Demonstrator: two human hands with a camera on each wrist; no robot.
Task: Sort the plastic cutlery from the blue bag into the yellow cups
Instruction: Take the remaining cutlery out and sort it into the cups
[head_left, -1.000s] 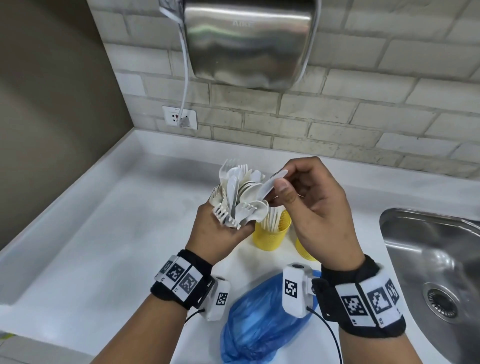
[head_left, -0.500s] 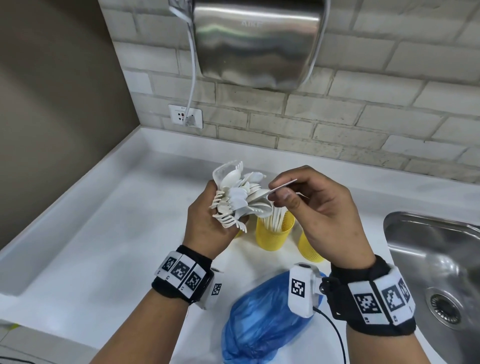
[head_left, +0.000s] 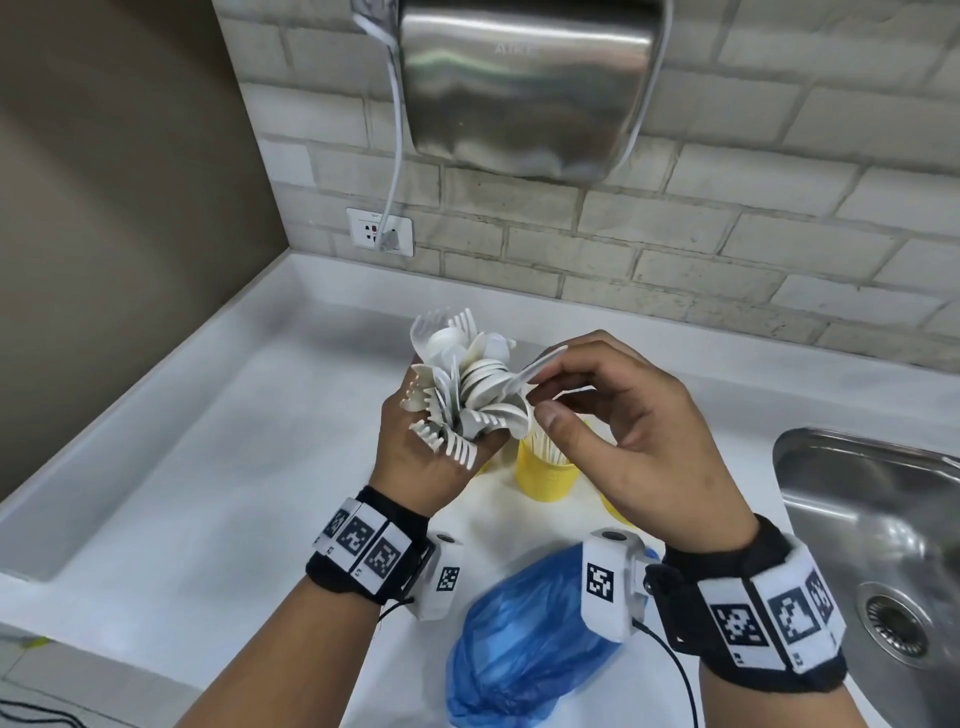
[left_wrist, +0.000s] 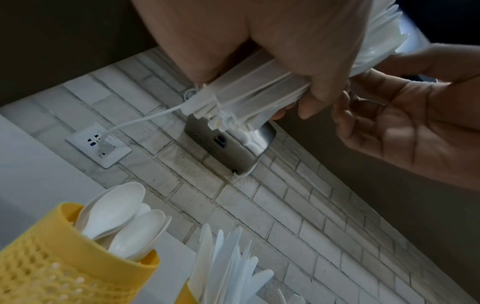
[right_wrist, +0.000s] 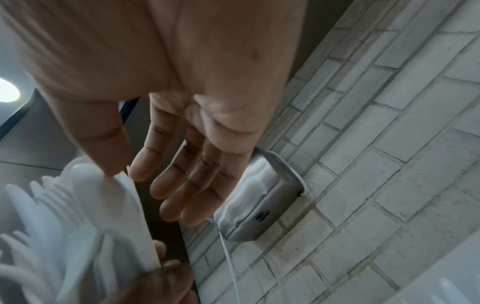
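My left hand (head_left: 421, 441) grips a bundle of white plastic forks, spoons and knives (head_left: 467, 379) by the handles (left_wrist: 249, 94), heads up. One knife (head_left: 540, 364) sticks out of the bundle to the right. My right hand (head_left: 543, 397) is at its tip, fingers nearly straight. The index fingertip touches the blade and the thumb sits just below it (right_wrist: 114, 164). Below the hands stand yellow cups, one with knives (head_left: 545, 473) and one with spoons (left_wrist: 78, 257). A third cup (head_left: 613, 506) is mostly hidden by my right hand.
The crumpled blue bag (head_left: 524, 639) lies on the white counter (head_left: 208, 467) near my wrists. A steel sink (head_left: 857, 493) is at the right. A hand dryer (head_left: 524, 88) hangs on the brick wall above, its cord plugged into an outlet (head_left: 379, 231).
The right hand pinched the knife tip between thumb and index finger before. Now the thumb has dropped away and the fingers have straightened. The left hand still holds the bundle.
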